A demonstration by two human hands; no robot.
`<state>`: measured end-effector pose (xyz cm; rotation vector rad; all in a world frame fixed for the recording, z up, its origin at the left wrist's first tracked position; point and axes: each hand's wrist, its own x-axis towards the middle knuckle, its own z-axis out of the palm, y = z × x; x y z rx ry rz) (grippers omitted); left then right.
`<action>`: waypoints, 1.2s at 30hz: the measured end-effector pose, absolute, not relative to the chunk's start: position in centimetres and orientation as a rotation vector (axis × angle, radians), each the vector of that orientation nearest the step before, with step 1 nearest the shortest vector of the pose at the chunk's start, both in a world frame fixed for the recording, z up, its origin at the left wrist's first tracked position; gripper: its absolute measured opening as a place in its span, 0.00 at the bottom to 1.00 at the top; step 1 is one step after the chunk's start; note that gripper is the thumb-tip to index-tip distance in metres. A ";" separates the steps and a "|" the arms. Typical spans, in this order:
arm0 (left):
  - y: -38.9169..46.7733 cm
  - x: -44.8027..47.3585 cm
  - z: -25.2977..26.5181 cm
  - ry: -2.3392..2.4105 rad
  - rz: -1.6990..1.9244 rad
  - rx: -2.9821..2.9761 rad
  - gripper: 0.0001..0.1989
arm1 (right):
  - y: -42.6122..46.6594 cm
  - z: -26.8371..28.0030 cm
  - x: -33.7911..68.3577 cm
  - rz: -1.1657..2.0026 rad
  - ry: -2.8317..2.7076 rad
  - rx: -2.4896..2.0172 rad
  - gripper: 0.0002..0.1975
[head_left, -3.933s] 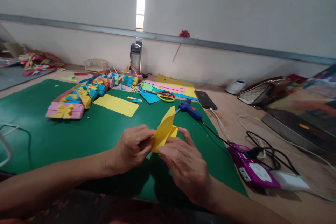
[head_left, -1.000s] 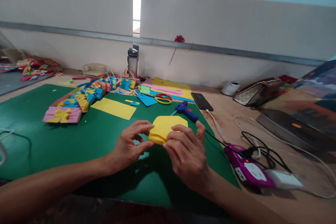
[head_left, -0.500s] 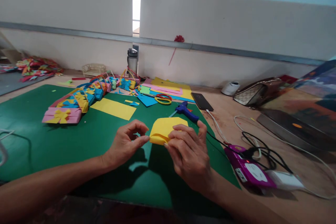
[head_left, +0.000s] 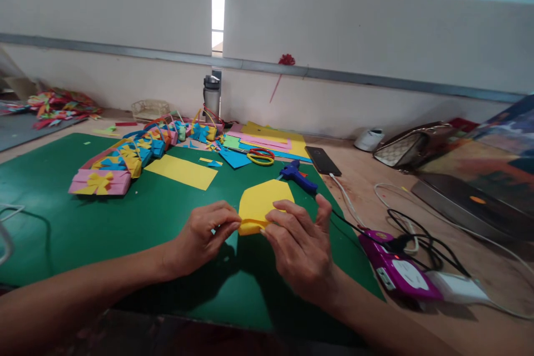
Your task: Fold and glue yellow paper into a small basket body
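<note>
A folded piece of yellow paper [head_left: 262, 200] is held up above the green mat [head_left: 175, 283], its near edge turned over into a fold. My left hand [head_left: 208, 231] pinches the left corner of that fold between thumb and fingertips. From the right, my right hand [head_left: 301, 245] grips the same paper, thumb below and fingers over its front. Just beyond the paper lies a blue glue gun [head_left: 298, 176], its nozzle pointing left and partly behind the paper.
Several small paper baskets [head_left: 100, 182] line the mat's left side. A flat yellow sheet [head_left: 181, 171], scissors [head_left: 261, 156] and coloured paper [head_left: 271, 142] lie farther back. On the right are a phone [head_left: 323, 161], cables and a purple power strip [head_left: 398, 267].
My left fingers have closed onto the left corner of the yellow paper's fold. The paper has tilted a little, and its fold is pressed flatter. My right hand keeps its hold.
</note>
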<state>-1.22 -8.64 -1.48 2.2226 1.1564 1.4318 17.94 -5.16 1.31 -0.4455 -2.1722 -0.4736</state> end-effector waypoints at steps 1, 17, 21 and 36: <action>-8.7 -1.3 -1.5 1.156 1.413 2.245 0.08 | -5.1 1.3 17.9 -0.483 -2.173 -0.443 0.07; -9.0 -0.9 -0.8 1.273 1.293 2.246 0.07 | -5.3 0.8 17.9 -0.583 -2.197 -0.423 0.09; -9.0 -0.9 -0.8 1.242 1.328 2.251 0.07 | -5.3 0.7 17.7 -0.582 -2.189 -0.447 0.08; -9.1 -0.9 -1.9 1.241 1.426 2.352 0.08 | -5.6 0.7 17.6 -0.524 -2.226 -0.464 0.09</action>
